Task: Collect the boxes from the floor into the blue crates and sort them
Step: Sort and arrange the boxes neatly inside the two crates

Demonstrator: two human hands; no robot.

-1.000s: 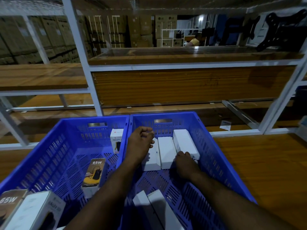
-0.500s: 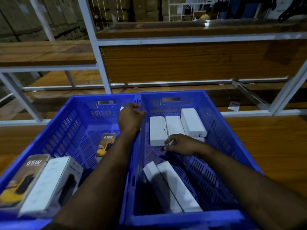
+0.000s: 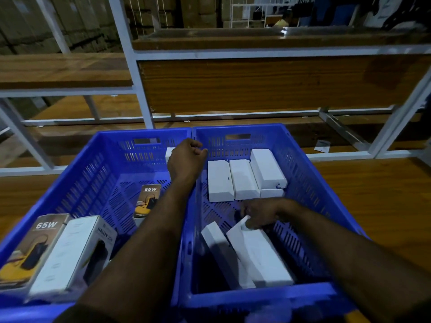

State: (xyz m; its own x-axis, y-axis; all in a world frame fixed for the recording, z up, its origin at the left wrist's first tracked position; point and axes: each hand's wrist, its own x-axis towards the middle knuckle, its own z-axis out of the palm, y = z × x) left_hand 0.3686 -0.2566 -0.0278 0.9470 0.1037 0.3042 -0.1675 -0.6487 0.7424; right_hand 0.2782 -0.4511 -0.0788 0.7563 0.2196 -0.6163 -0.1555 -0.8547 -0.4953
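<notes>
The left blue crate (image 3: 77, 183), perforated plastic, holds printed 65W boxes (image 3: 32, 248) and a white Halley box (image 3: 70, 255). The left hand (image 3: 186, 159), fingers curled, rests on the wall shared by the crates. The right blue crate (image 3: 310, 183) holds plain white boxes (image 3: 242, 179); the right hand (image 3: 261, 214) pinches the near white box (image 3: 258, 255). Wooden shelving (image 3: 256, 82) in a white frame stands beyond.

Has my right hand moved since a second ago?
Yes. The right hand pulled back from the far row of white boxes toward the near white box, gripping it.
</notes>
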